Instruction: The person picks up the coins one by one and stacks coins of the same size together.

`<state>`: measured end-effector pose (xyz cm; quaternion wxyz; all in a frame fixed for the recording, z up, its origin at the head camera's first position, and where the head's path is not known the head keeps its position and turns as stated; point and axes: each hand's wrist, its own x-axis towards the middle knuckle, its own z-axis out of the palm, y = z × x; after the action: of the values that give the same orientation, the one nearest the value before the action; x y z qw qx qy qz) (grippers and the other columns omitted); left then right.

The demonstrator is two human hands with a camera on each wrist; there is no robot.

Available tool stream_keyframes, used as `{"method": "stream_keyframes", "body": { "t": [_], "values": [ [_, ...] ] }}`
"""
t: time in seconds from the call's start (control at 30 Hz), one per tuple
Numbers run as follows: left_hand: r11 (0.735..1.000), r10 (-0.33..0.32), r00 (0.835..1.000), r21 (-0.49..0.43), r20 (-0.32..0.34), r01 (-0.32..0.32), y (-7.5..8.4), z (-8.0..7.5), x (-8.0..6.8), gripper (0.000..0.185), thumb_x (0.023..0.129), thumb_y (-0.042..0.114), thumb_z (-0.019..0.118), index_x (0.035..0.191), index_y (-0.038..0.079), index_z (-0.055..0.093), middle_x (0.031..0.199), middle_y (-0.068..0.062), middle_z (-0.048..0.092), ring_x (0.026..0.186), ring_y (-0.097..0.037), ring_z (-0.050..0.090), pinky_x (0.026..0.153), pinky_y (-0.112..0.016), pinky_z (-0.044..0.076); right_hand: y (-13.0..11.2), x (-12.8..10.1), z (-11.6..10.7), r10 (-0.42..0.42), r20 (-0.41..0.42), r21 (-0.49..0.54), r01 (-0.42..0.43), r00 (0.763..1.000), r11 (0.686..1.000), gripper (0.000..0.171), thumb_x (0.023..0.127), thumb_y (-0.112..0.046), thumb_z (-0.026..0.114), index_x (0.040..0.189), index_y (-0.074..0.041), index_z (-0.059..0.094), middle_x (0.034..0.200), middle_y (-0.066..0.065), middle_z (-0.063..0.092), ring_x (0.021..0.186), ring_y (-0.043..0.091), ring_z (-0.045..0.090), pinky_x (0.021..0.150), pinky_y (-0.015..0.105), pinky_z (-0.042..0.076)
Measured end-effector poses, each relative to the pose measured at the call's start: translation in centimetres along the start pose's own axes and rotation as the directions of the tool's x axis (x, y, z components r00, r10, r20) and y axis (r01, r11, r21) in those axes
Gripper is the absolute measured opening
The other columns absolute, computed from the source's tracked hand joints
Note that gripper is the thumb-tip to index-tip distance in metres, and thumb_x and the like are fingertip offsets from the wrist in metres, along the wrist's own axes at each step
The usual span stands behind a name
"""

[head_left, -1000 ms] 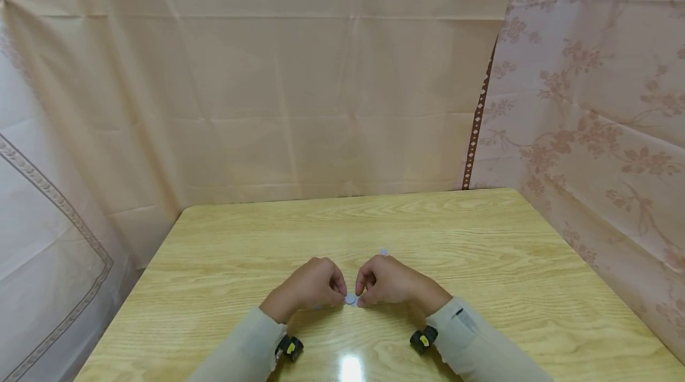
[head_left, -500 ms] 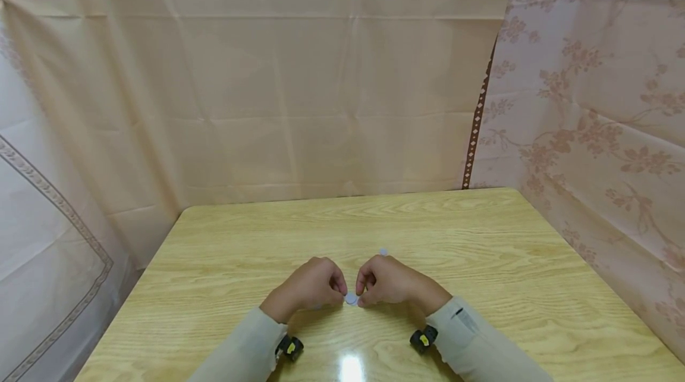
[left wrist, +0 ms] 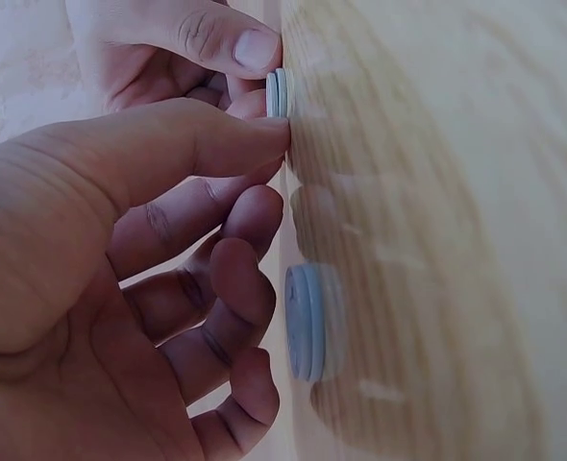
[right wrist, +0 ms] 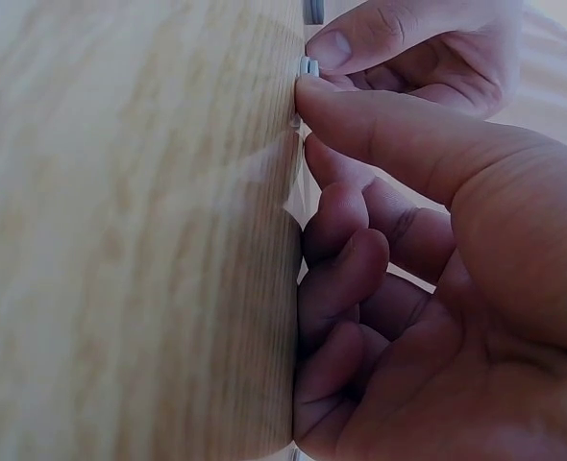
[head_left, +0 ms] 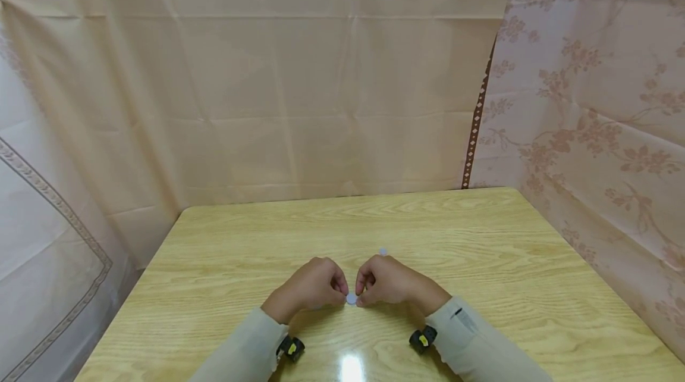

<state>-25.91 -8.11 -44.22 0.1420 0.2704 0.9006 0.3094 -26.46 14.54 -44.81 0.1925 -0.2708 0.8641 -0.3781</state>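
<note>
A small stack of thin, round, pale blue-grey discs (head_left: 351,298) lies on the table between the two hands; its layered edge (left wrist: 279,93) shows in the left wrist view. My left hand (head_left: 316,282) holds it from the left, thumb and forefinger right at the rim. From the other side my right hand (head_left: 392,281) holds the same stack with thumb and forefinger. The remaining fingers of both hands curl close over the tabletop. Beneath my left hand lies another disc stack (left wrist: 306,322), mostly hidden in the head view. A further disc (head_left: 383,251) lies behind my right hand.
The wood-grain table (head_left: 241,239) extends around the hands, with a bright reflection near its front. Beige curtain (head_left: 321,84) hangs behind it, and patterned curtain (head_left: 599,132) hangs on the right. Both wrists carry small black cameras (head_left: 291,348).
The middle discs were slightly offset, with a lower edge showing at the right; now they line up as one round shape. Both hands stay nearly in place.
</note>
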Motion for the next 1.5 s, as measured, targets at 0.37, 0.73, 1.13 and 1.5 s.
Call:
{"method": "stream_keyframes", "body": {
  "t": [0.37,0.73,1.13,1.5],
  "values": [
    [1.0,0.005,1.0,-0.021,0.023,-0.004,0.1,-0.1,0.0,0.012,0.08,0.009,0.082,0.08,0.018,0.074,0.073,0.008,0.068,0.063,-0.007,0.057,0.06,-0.024,0.051,-0.1,0.0,-0.1,-0.004,0.011,-0.002,0.004,1.0,1.0,0.012,0.085,-0.016,0.085,0.085,-0.017,0.073,0.066,-0.004,0.057,0.057,0.008,0.046,0.052,0.022,0.037],
    [1.0,0.023,1.0,0.016,0.009,-0.023,0.9,0.1,-0.2,0.013,0.081,0.012,0.086,0.089,0.012,0.076,0.085,0.008,0.068,0.072,-0.007,0.058,0.067,-0.024,0.052,-0.2,0.0,-0.1,-0.004,0.017,-0.002,0.004,1.0,1.0,0.011,0.085,-0.014,0.084,0.086,-0.016,0.074,0.067,-0.004,0.058,0.059,0.007,0.048,0.053,0.022,0.039],
    [0.998,0.026,1.0,0.051,-0.002,-0.026,1.3,0.2,-0.3,0.012,0.081,0.011,0.086,0.088,0.012,0.077,0.089,0.005,0.069,0.074,-0.006,0.056,0.068,-0.023,0.05,-0.1,0.0,-0.1,-0.008,0.017,0.011,0.007,1.0,1.0,0.01,0.085,-0.013,0.084,0.087,-0.015,0.074,0.068,-0.004,0.058,0.059,0.007,0.048,0.054,0.022,0.04],
    [0.997,0.03,1.0,0.065,-0.009,-0.029,1.3,0.3,-0.3,0.01,0.082,0.014,0.085,0.087,0.014,0.077,0.088,0.006,0.069,0.074,-0.006,0.057,0.069,-0.024,0.051,-0.1,-0.1,-0.1,-0.01,0.017,0.006,0.01,1.0,1.0,0.011,0.085,-0.013,0.084,0.087,-0.014,0.074,0.067,-0.004,0.058,0.059,0.007,0.048,0.054,0.022,0.04]
  ]
}}
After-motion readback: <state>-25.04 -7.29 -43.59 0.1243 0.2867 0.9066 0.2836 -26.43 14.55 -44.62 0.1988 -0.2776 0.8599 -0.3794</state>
